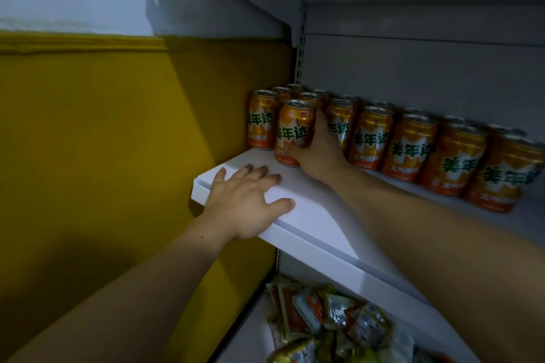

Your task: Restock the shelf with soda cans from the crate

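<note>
— What is at the far left?

— A yellow wall (118,127), painted white higher up. Next to it comes the left hand (244,203), lying palm down on the front left corner of the white shelf (312,215), fingers straight and spread, holding nothing.

— And further along?

— One orange can (293,132), upright, near the shelf's left end and a little forward of the others. The right hand (320,153) is wrapped round its right side, the thumb low across the front and the fingers curled behind.

— Is it standing on the shelf?

— Its base looks to be on the board, but the light is dim and the hand covers part of it, so I cannot tell for sure.

— What is to the right of that?

— The row of cans (413,147), the same orange kind with green lettering, upright and packed side by side, running to the right edge, with more behind them towards the back panel.

— Anything underneath?

— Snack packets (324,321) heaped on the lower shelf (253,339).
</note>
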The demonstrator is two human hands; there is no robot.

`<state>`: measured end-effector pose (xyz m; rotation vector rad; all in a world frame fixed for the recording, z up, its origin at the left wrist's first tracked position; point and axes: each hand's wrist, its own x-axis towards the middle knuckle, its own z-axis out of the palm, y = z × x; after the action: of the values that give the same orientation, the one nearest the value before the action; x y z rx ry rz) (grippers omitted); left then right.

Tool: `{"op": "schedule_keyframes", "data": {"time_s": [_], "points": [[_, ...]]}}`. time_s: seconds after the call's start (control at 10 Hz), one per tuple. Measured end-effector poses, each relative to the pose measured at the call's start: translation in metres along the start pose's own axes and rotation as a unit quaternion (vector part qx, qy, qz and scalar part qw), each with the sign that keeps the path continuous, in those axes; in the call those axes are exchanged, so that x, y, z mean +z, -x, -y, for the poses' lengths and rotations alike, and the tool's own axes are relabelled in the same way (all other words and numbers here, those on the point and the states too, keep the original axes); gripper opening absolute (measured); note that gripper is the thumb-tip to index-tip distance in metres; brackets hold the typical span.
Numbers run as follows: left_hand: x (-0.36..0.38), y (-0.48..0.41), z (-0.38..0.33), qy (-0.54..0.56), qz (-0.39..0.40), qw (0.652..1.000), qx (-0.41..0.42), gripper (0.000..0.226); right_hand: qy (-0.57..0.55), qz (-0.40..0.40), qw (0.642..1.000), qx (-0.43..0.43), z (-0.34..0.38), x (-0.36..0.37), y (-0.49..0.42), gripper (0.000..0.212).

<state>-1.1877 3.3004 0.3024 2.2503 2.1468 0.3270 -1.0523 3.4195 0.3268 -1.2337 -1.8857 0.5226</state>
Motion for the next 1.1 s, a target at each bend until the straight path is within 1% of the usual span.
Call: {"op": "schedule_keyframes", "data": {"time_s": [0.2, 0.6, 0.7, 0.9, 1.0, 1.1], "points": [[0.001, 0.000, 0.000, 0.002, -0.005, 1.000, -0.001, 0.080, 0.030, -0.010, 1.000, -0.004, -0.003, 0.009, -0.011, 0.093], [0.003, 0.000, 0.001, 0.002, -0.007, 1.000, -0.004, 0.081, 0.046, -0.019, 0.999, -0.013, -0.010, 0.012, -0.019, 0.085], [0.001, 0.000, 0.001, 0.001, -0.001, 1.000, -0.008, 0.081, 0.044, -0.012, 0.999, 0.003, -0.008, 0.012, -0.018, 0.080], [-0.001, 0.001, -0.002, 0.004, 0.005, 1.000, -0.007, 0.081, 0.046, -0.004, 0.999, 0.005, -0.009, 0.012, -0.018, 0.081], [-0.003, 0.000, -0.001, 0.006, 0.008, 1.000, -0.011, 0.081, 0.030, 0.010, 0.999, 0.015, -0.012, 0.012, -0.020, 0.080], [-0.004, 0.001, -0.005, 0.009, 0.015, 1.000, -0.012, 0.082, 0.020, 0.026, 0.998, 0.047, -0.007, 0.003, -0.012, 0.080]]}}
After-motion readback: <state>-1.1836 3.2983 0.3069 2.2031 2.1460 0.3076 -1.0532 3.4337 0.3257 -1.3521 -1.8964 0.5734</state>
